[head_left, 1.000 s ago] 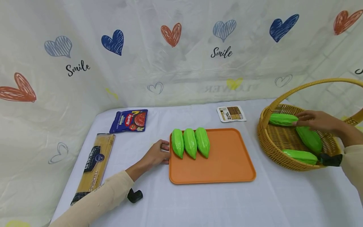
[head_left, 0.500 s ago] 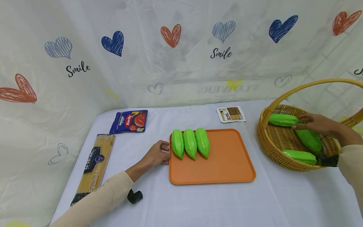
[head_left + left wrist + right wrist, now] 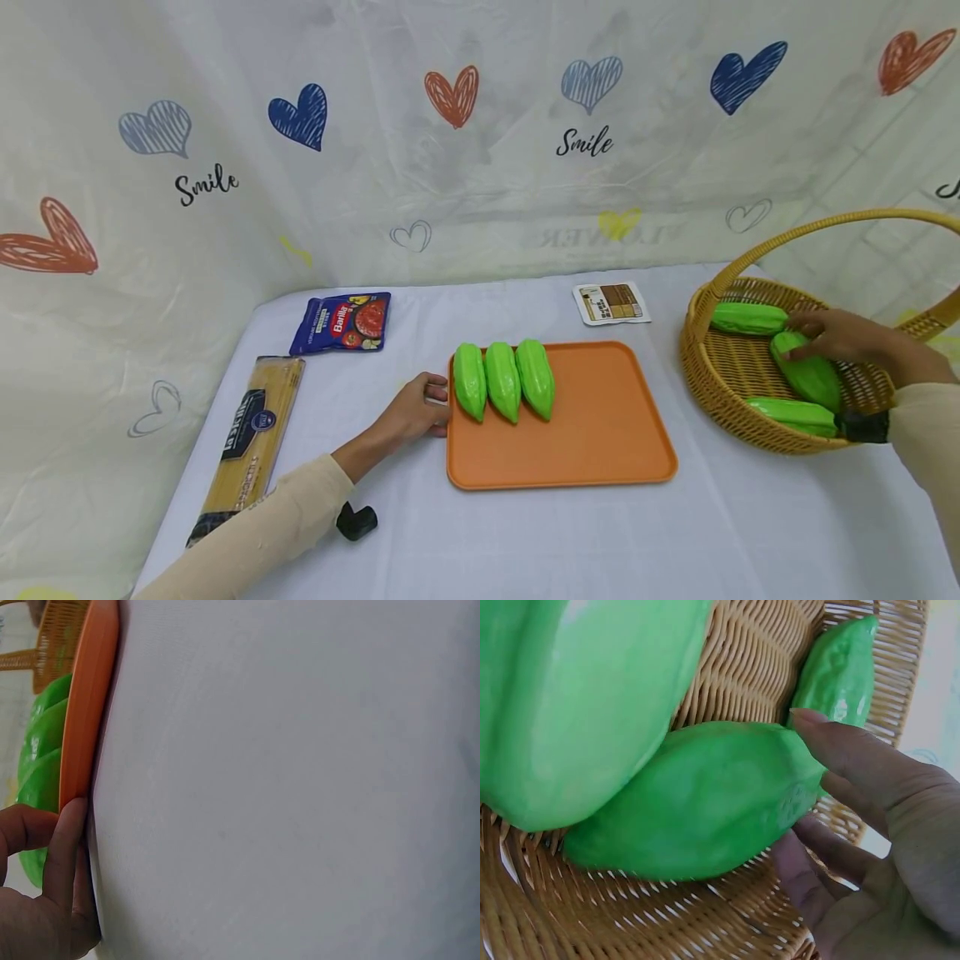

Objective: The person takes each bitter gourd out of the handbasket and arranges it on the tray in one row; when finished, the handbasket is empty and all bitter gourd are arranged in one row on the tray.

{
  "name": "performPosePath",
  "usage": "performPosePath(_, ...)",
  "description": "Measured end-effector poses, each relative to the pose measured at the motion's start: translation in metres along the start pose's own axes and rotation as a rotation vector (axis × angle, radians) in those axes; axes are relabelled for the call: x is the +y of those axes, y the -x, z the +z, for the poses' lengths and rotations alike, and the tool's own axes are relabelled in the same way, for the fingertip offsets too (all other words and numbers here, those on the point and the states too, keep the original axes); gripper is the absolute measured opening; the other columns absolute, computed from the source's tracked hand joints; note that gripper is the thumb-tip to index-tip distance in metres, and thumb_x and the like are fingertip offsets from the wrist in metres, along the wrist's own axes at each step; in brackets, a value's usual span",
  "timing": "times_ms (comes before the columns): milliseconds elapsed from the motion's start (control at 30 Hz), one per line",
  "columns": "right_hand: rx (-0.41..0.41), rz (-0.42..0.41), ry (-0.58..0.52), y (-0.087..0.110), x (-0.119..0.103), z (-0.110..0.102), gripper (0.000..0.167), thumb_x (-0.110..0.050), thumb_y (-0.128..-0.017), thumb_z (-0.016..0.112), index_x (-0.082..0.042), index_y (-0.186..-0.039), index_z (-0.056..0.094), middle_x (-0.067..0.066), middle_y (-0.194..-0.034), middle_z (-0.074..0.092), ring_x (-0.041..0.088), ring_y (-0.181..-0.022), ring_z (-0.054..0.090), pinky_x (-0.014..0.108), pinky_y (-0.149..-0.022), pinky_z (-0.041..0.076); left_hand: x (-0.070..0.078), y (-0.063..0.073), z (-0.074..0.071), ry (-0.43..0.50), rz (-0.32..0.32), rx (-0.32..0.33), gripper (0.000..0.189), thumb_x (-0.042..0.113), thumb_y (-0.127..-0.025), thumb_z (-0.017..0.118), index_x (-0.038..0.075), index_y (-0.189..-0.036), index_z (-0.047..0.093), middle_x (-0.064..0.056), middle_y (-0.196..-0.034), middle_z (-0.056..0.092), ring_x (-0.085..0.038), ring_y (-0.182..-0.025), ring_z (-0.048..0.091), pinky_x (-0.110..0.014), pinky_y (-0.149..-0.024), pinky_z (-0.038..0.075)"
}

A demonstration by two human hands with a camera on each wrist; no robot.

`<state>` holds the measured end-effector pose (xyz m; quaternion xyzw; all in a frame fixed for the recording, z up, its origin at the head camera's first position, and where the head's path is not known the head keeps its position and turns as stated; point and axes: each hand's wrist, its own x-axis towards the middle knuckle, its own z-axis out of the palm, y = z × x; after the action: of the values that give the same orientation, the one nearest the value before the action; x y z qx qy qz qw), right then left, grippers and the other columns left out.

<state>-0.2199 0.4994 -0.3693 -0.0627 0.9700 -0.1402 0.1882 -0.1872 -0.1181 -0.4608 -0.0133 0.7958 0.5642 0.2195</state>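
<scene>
My right hand [image 3: 843, 336] reaches into the wicker basket [image 3: 708, 379]. Its thumb and fingers pinch one end of a glossy green, ridged fruit [image 3: 697, 802]. Another green fruit [image 3: 750, 317] lies by the fingertips, and a third [image 3: 795, 416] along the basket's near side. My left hand [image 3: 412, 408] is at the left rim of an orange tray [image 3: 562, 458], fingertips gripping its edge in the left wrist view. Three more of these green fruits [image 3: 503, 381] lie side by side at the tray's left end.
A blue Barilla pouch [image 3: 343, 322] and a spaghetti pack [image 3: 258, 425] lie at the left of the white-covered table. Behind the tray is a small white-and-brown packet [image 3: 611, 302]. The basket's tall handle [image 3: 832, 218] arches over the right arm.
My right hand has shifted slightly nearer in the basket, and its fingers have come around the middle fruit's far end. That fruit has tilted up a little. The left hand stays still.
</scene>
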Motion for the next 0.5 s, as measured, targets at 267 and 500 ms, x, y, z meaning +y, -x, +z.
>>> performPosePath(267, -0.021, -0.085, 0.042, -0.0015, -0.0114, 0.0019, 0.059, -0.020, -0.087, 0.076, 0.018, -0.127, 0.054, 0.049, -0.127, 0.048, 0.066, -0.114, 0.049, 0.068, -0.088, 0.053, -0.0004, -0.0011, 0.0003, 0.008, -0.007, -0.002, 0.059, 0.002, -0.084, 0.069, 0.003, -0.138, 0.048, -0.014, -0.122, 0.054, -0.023, -0.096, 0.065, -0.032, -0.071, 0.065)
performPosePath(500, -0.074, -0.091, 0.040, -0.0018, -0.0102, 0.0020, 0.065, -0.019, -0.084, 0.079, 0.018, -0.130, 0.051, 0.049, -0.129, 0.044, 0.068, -0.112, 0.048, 0.066, -0.085, 0.054, -0.0002, -0.0014, 0.0007, 0.005, -0.006, 0.005, 0.059, 0.001, -0.083, 0.070, 0.003, -0.138, 0.048, -0.014, -0.121, 0.054, -0.022, -0.094, 0.065, -0.032, -0.069, 0.065)
